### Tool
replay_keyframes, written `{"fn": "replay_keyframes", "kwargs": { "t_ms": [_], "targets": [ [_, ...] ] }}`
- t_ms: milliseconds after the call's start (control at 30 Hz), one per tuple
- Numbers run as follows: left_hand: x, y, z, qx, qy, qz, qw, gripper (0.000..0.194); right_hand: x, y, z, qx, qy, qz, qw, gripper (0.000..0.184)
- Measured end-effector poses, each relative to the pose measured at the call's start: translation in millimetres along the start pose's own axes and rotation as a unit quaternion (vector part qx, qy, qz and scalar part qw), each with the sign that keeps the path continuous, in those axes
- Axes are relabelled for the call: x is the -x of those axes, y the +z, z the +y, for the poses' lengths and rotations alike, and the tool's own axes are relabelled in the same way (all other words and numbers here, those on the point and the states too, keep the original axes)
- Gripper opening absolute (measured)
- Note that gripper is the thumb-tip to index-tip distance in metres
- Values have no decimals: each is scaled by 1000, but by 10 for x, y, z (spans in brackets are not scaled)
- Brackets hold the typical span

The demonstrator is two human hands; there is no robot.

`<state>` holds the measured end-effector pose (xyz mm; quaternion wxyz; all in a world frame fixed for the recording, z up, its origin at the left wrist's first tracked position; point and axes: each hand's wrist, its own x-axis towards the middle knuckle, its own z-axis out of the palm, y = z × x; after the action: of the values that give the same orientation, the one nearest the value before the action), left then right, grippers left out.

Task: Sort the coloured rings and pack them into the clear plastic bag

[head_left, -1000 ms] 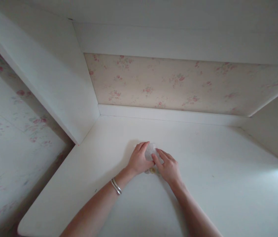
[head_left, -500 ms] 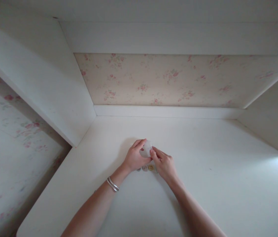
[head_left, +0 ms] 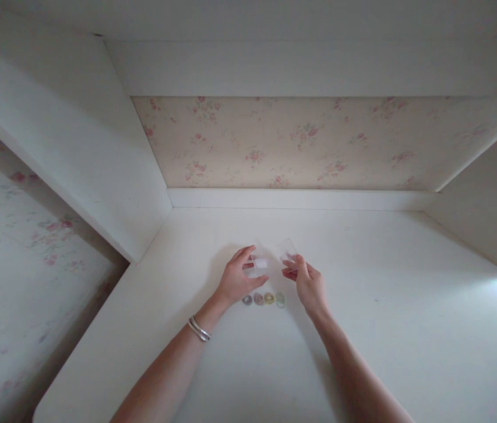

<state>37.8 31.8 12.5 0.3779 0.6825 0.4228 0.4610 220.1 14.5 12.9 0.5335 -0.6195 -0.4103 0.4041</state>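
Note:
My left hand [head_left: 236,279] grips a small clear plastic box [head_left: 261,263] between its thumb and fingers, above the white desktop. A thin clear plastic lid [head_left: 286,249] is pinched in my right hand [head_left: 310,286], tilted and apart from the box. The inside of the box is too faint to make out. Just nearer to me than the hands, small ring-shaped bands lie in a row: a grey one [head_left: 247,300], a pinkish one [head_left: 259,299], a yellow one [head_left: 269,298] and a pale green one [head_left: 280,300].
The white desktop [head_left: 389,352] spreads around both hands. A white panel [head_left: 85,135] rises at the left and another [head_left: 490,200] at the right. Behind stands a low white ledge [head_left: 301,198] under floral wallpaper [head_left: 275,141], with a white board [head_left: 301,67] overhead.
The clear lid has come away from the box: my right hand has moved right with it. My left hand has stayed nearly in place with the box. The row of bands now shows fully.

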Motion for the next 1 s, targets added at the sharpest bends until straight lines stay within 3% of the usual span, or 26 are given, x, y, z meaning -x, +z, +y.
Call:
{"fn": "replay_keyframes", "kwargs": {
  "t_ms": [133, 233, 333, 433, 600, 833, 1000],
  "targets": [
    [-1, -30, -86, 58, -38, -1, 998, 70, -173, -175, 40, -72, 35, 40, 996, 46],
    [-2, -85, -108, 23, -58, -11, 998, 71, -272, -366, 48, 43, 13, 115, 992, 46],
    [1, -138, -85, -79, -81, -29, 993, 72, -343, -558, 54, 222, -15, 158, 962, 46],
    [6, -166, -48, -149, -95, -44, 983, 71, -387, -696, 76, 311, -13, 148, 939, 46],
    [15, -176, -45, -146, -86, -74, 983, 73, -421, -803, 140, 370, 4, 133, 919, 47],
    [18, -189, -127, -145, -38, -92, 984, 73, -438, -917, 197, 526, -10, 130, 840, 44],
    [27, -196, -170, -164, -54, -98, 980, 81, -445, -974, 172, 553, 9, 119, 825, 43]
  ]
}}
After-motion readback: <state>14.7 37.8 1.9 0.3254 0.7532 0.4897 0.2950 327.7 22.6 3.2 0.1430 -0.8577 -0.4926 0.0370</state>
